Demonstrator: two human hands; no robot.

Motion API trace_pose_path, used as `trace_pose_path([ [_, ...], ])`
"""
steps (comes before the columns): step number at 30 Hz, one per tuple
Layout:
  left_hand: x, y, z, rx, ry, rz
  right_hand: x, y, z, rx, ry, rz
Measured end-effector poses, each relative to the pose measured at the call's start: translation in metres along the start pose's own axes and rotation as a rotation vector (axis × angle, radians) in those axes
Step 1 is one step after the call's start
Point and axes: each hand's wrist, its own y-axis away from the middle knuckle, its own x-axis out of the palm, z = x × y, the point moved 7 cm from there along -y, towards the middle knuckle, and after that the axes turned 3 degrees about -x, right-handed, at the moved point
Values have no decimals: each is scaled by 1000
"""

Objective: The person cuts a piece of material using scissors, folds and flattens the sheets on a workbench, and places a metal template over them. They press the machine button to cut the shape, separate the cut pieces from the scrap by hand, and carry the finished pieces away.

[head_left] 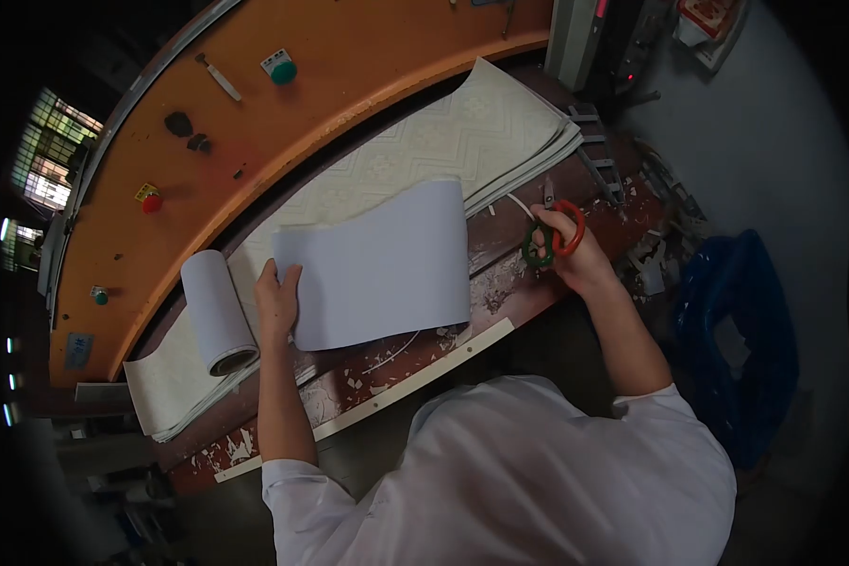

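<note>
My left hand [277, 304] grips the left edge of a plain white sheet [382, 269], thumb towards its face. The sheet looks slightly curved and lies over a stack of cream, zigzag-embossed sheets [401, 151]. In my right hand [575, 253] is a pair of scissors [570, 226] with one red and one green handle loop. The fingers are around the loops, and the blades point away from me, right of the white sheet. A white roll [217, 311] lies left of my left hand, on the embossed sheets.
Paper scraps litter the dark red worktop [500, 292], which has a pale front edge strip [396, 382]. Behind stands an orange panel [189, 170] with a green button [284, 73] and a red button [152, 203]. A blue plastic bag [740, 349] hangs at right.
</note>
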Motion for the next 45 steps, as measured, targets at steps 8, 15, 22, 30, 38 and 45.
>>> trace_pose_path([
  [8,5,-1,37,-72,76,-39,-26,33,34,-370,1237,-246],
  [15,-1,-5,41,-72,43,-57,-43,50,19,-313,1019,-277],
  [22,-3,1,34,-50,167,-129,66,35,70,-518,897,-2],
  [30,-12,4,35,-51,88,-163,232,-33,90,-759,835,242],
  [38,-8,3,31,-50,175,-163,325,-80,81,-1093,1228,171],
  [45,-8,3,32,-54,148,-156,452,-112,4,-1269,1303,190],
])
